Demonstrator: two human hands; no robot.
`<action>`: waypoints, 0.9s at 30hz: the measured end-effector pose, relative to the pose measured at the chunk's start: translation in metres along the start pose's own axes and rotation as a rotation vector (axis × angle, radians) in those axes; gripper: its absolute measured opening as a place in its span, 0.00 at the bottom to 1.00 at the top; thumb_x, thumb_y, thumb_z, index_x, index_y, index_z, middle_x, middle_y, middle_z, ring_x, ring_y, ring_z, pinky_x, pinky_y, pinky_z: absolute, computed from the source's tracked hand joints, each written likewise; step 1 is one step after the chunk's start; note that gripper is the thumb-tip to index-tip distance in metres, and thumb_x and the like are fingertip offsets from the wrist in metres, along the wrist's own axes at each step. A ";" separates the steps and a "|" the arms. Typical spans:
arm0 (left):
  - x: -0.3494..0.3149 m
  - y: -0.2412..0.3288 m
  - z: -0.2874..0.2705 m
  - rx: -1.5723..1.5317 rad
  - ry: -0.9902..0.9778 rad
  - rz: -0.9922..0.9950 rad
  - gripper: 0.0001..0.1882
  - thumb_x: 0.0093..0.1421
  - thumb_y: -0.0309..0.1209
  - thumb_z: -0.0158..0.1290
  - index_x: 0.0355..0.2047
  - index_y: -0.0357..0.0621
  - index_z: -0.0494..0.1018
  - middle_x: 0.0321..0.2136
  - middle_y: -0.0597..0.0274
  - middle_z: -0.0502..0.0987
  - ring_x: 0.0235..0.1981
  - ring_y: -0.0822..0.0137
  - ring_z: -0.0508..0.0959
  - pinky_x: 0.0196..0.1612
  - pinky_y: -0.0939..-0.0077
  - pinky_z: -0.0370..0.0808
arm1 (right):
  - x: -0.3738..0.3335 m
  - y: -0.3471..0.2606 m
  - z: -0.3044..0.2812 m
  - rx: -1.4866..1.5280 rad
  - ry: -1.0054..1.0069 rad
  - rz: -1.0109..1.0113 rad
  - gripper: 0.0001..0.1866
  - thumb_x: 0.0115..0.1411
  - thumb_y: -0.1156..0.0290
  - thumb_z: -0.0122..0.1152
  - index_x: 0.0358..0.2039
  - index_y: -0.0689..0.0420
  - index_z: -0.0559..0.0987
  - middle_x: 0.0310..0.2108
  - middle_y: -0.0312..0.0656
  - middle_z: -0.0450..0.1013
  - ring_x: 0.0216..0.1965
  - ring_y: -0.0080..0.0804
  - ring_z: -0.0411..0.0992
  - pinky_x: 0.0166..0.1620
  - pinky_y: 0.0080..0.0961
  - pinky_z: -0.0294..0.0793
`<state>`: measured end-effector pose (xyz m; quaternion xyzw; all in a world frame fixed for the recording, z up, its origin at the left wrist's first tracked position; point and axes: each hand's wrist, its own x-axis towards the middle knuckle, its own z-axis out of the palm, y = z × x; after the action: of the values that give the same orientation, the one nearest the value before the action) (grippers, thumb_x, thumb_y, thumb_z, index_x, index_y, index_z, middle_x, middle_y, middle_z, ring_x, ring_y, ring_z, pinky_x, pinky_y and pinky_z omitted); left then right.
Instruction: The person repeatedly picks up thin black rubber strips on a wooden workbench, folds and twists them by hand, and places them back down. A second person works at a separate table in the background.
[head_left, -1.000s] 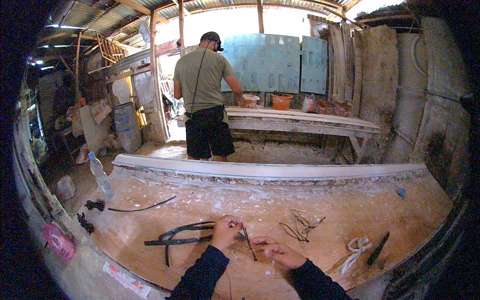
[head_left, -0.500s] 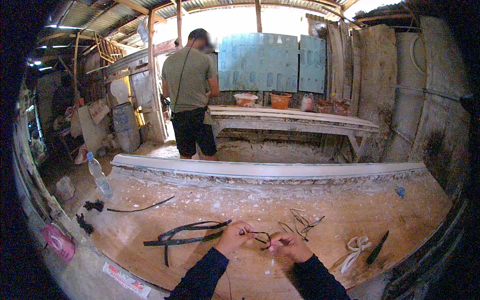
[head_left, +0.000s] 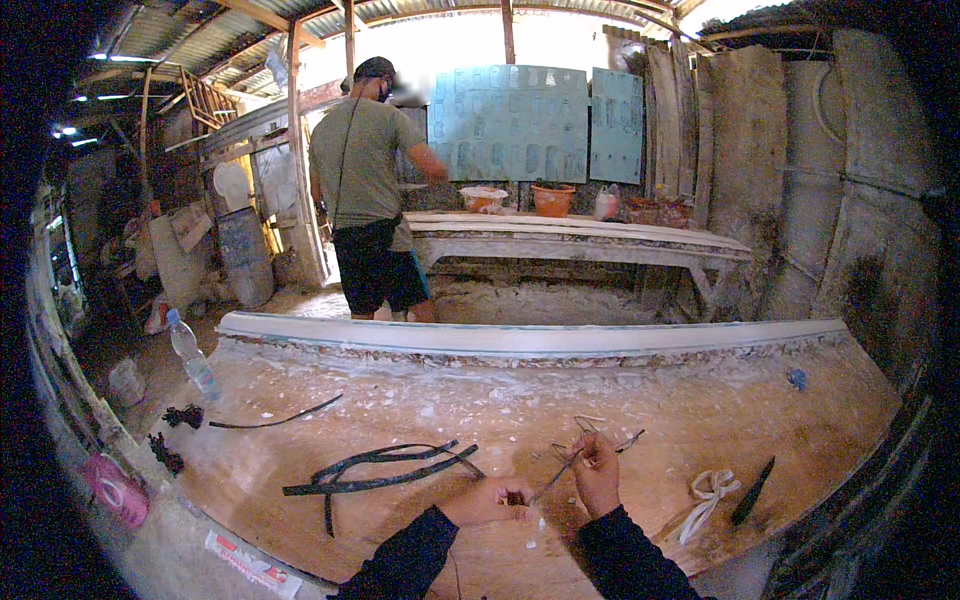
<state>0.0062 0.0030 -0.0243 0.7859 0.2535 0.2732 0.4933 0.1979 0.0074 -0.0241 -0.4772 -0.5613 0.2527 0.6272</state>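
A thin dark cord (head_left: 553, 482) stretches at a slant between my two hands, just above the wooden tabletop. My left hand (head_left: 492, 500) is closed round its lower end, fingers curled in. Higher up and to the right, my right hand (head_left: 597, 472) pinches the other end. Black flat strips (head_left: 380, 467) lie in a loose bundle left of my hands. Behind my right hand, partly hidden by it, thin dark cords (head_left: 632, 441) lie tangled on the wood.
To the right lie a white knotted strip (head_left: 710, 492) and a black blade-shaped tool (head_left: 753, 492). At left are a plastic bottle (head_left: 190, 352), black bundles (head_left: 183, 415) and one strip (head_left: 275, 417). A white moulding (head_left: 530, 337) borders the far edge; a person (head_left: 365, 180) stands beyond.
My right hand has moved up and away, drawing the cord straight from a loose bend. My left hand has shifted slightly right and nearer. The person beyond has turned, reaching an arm right.
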 end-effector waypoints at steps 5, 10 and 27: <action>0.003 -0.014 -0.007 0.015 0.337 -0.034 0.09 0.47 0.30 0.56 0.20 0.42 0.66 0.19 0.72 0.68 0.22 0.80 0.67 0.25 0.85 0.65 | -0.001 -0.010 0.001 -0.195 0.079 -0.159 0.07 0.42 0.75 0.61 0.25 0.55 0.76 0.24 0.35 0.64 0.30 0.26 0.63 0.35 0.20 0.62; 0.005 -0.033 -0.023 -0.120 0.786 -0.158 0.05 0.45 0.23 0.54 0.20 0.39 0.67 0.17 0.70 0.67 0.19 0.79 0.65 0.21 0.85 0.64 | -0.003 -0.026 -0.005 0.105 -0.394 0.162 0.05 0.43 0.72 0.62 0.22 0.57 0.76 0.31 0.38 0.64 0.34 0.27 0.64 0.37 0.21 0.62; 0.002 -0.028 -0.014 0.083 0.559 -0.076 0.06 0.46 0.28 0.56 0.23 0.39 0.72 0.21 0.65 0.71 0.23 0.74 0.70 0.27 0.82 0.67 | -0.012 -0.024 0.000 0.219 -0.523 0.254 0.07 0.43 0.77 0.61 0.17 0.57 0.71 0.21 0.33 0.68 0.29 0.22 0.65 0.37 0.20 0.63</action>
<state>-0.0056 0.0243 -0.0440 0.6897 0.4198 0.4499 0.3815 0.1898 -0.0126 -0.0080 -0.3916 -0.6090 0.5025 0.4726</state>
